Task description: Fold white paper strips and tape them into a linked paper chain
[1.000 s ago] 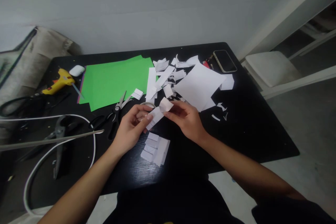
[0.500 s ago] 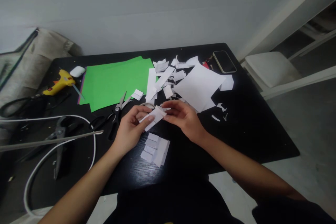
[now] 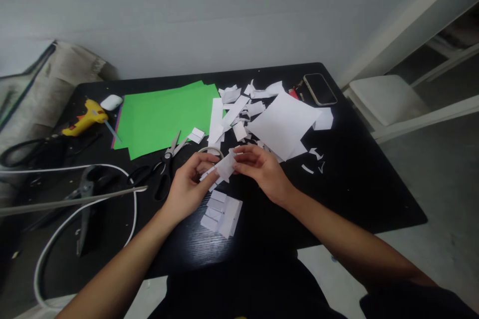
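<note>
A small folded white paper piece [image 3: 225,167] is held between both hands above the black table. My left hand [image 3: 190,182] pinches its left end between thumb and fingers. At its right end, the thumb and fingertips of my right hand [image 3: 262,169] close on the paper. Just below my hands lies a cluster of folded white paper pieces [image 3: 220,213], overlapping one another. Behind my left hand rests a ring-shaped roll [image 3: 210,149], partly hidden. Black-handled scissors [image 3: 167,164] lie open to the left of that hand, close to a small folded paper [image 3: 196,135].
Green sheets [image 3: 168,114] lie at the back left beside a yellow glue gun [image 3: 90,117] and a white case [image 3: 111,102]. White paper scraps [image 3: 237,109], a large white sheet [image 3: 284,122] and a phone [image 3: 320,88] occupy the back right. Pliers [image 3: 87,199] and a white cable [image 3: 48,259] are left.
The folded paper has turned in my fingers, and a broader flap now faces up near my right fingertips. Both hands stay in nearly the same place.
</note>
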Action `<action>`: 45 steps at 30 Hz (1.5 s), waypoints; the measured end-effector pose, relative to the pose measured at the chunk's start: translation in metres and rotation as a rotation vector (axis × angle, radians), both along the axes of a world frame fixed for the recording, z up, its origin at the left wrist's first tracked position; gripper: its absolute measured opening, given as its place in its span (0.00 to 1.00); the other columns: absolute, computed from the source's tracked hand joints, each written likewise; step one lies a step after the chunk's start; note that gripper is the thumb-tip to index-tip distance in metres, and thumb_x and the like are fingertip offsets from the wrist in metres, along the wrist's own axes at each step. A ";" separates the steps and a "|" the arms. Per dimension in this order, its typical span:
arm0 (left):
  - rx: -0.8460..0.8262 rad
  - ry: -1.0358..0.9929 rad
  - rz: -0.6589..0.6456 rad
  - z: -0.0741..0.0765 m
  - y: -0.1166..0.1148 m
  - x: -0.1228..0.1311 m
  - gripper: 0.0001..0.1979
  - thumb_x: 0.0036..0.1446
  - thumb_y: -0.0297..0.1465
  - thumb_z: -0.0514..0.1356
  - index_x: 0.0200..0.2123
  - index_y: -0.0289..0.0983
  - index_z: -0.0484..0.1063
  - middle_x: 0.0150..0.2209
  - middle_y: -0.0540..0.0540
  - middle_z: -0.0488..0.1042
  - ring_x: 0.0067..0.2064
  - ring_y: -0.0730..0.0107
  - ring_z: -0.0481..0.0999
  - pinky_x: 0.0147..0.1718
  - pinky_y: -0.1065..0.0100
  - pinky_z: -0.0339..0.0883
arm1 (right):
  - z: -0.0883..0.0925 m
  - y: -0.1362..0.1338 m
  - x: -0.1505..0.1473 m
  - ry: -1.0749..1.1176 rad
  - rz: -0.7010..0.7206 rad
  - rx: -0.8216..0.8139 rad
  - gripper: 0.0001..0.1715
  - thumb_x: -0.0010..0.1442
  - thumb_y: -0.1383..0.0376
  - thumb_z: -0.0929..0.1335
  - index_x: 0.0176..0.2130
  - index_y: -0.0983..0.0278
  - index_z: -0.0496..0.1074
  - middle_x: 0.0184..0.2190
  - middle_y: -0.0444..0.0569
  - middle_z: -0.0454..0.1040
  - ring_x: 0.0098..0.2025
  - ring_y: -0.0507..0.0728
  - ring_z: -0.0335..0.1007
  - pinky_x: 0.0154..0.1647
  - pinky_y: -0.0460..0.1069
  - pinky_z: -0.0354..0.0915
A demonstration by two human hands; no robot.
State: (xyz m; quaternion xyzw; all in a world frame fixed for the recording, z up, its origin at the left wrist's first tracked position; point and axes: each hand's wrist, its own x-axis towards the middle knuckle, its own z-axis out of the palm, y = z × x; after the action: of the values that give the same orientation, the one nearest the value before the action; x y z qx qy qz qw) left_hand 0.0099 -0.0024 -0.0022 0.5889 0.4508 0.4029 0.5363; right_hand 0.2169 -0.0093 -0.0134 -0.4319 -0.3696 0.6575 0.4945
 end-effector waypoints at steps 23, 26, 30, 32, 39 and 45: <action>-0.064 0.045 -0.054 0.006 -0.001 -0.003 0.14 0.63 0.42 0.67 0.33 0.36 0.77 0.21 0.54 0.68 0.22 0.77 0.63 0.21 0.75 0.56 | 0.001 -0.009 -0.005 -0.241 0.033 0.303 0.06 0.58 0.62 0.79 0.38 0.58 0.83 0.37 0.45 0.83 0.40 0.55 0.80 0.45 0.52 0.77; -0.045 0.061 -0.038 0.006 -0.001 -0.002 0.14 0.62 0.41 0.67 0.33 0.36 0.78 0.22 0.53 0.69 0.22 0.78 0.64 0.21 0.76 0.57 | 0.001 -0.008 -0.003 -0.363 0.009 0.514 0.03 0.62 0.66 0.77 0.39 0.59 0.84 0.39 0.47 0.83 0.41 0.55 0.81 0.43 0.50 0.77; -0.067 0.062 -0.034 0.007 -0.001 -0.002 0.14 0.62 0.40 0.67 0.33 0.35 0.79 0.22 0.53 0.70 0.22 0.78 0.64 0.21 0.76 0.56 | 0.001 -0.009 -0.001 -0.594 -0.028 0.800 0.04 0.66 0.69 0.75 0.41 0.61 0.83 0.43 0.51 0.81 0.45 0.55 0.81 0.49 0.52 0.77; -0.079 0.060 -0.031 0.006 0.000 -0.003 0.13 0.62 0.40 0.67 0.33 0.35 0.79 0.21 0.53 0.70 0.21 0.79 0.63 0.20 0.77 0.56 | 0.000 -0.010 0.000 -0.672 -0.036 0.890 0.05 0.68 0.69 0.73 0.42 0.61 0.82 0.44 0.52 0.80 0.45 0.55 0.80 0.49 0.52 0.78; -0.063 0.082 -0.072 0.005 0.000 -0.001 0.12 0.62 0.38 0.66 0.31 0.35 0.78 0.21 0.53 0.70 0.21 0.79 0.63 0.20 0.76 0.55 | -0.006 -0.009 0.001 -0.771 0.070 0.958 0.05 0.72 0.68 0.69 0.43 0.62 0.78 0.47 0.53 0.74 0.48 0.57 0.76 0.51 0.54 0.77; -0.026 0.119 -0.145 0.004 0.002 -0.001 0.12 0.63 0.37 0.64 0.31 0.35 0.77 0.22 0.53 0.69 0.22 0.79 0.63 0.20 0.76 0.56 | 0.000 -0.010 0.001 -0.885 0.225 0.952 0.06 0.74 0.70 0.64 0.43 0.63 0.70 0.48 0.56 0.69 0.52 0.60 0.70 0.58 0.58 0.73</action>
State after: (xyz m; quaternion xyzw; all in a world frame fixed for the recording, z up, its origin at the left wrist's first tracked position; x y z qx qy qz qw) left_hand 0.0088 -0.0005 0.0019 0.6358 0.4434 0.3212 0.5440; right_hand 0.2183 -0.0197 -0.0139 -0.3543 -0.8312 0.2302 0.3613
